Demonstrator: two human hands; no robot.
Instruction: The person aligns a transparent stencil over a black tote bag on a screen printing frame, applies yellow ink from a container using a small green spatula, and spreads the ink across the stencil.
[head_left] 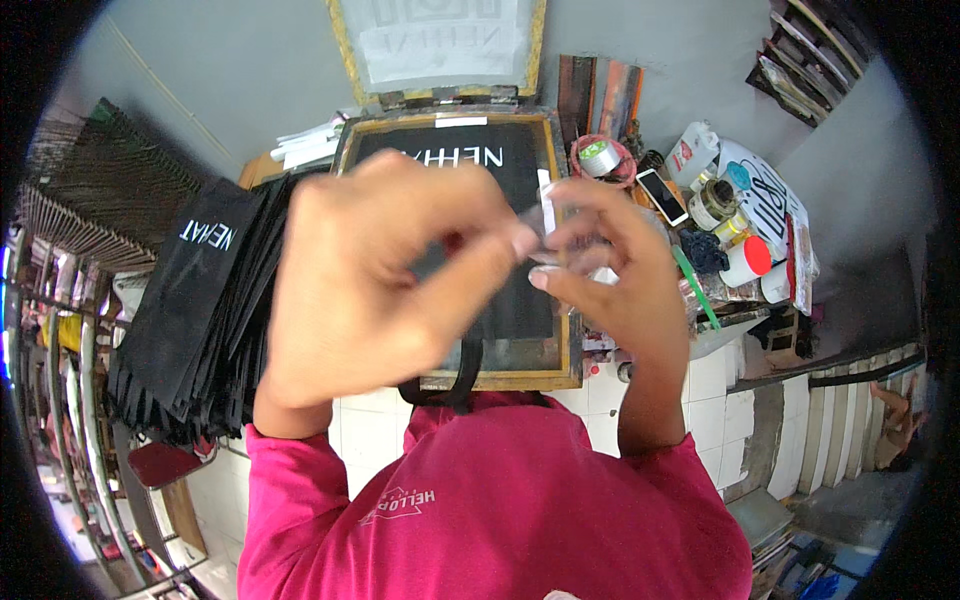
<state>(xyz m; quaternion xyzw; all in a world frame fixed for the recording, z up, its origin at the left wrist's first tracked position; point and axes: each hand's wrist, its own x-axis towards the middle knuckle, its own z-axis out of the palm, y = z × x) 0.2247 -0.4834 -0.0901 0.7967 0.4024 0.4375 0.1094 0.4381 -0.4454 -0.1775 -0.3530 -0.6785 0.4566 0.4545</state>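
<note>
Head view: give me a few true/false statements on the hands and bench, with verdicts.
1. Both hands are raised together, the left hand and right hand pinching a small clear piece between fingertips. True.
2. A stack of black bags lies on the person's right. False: it lies on the left.
3. A roll of grey tape sits beyond the wooden-framed screen. True.
4. The sleeves are blue. False: they are pink-red.
5. A phone lies on the cluttered bench to the right. True.
</note>
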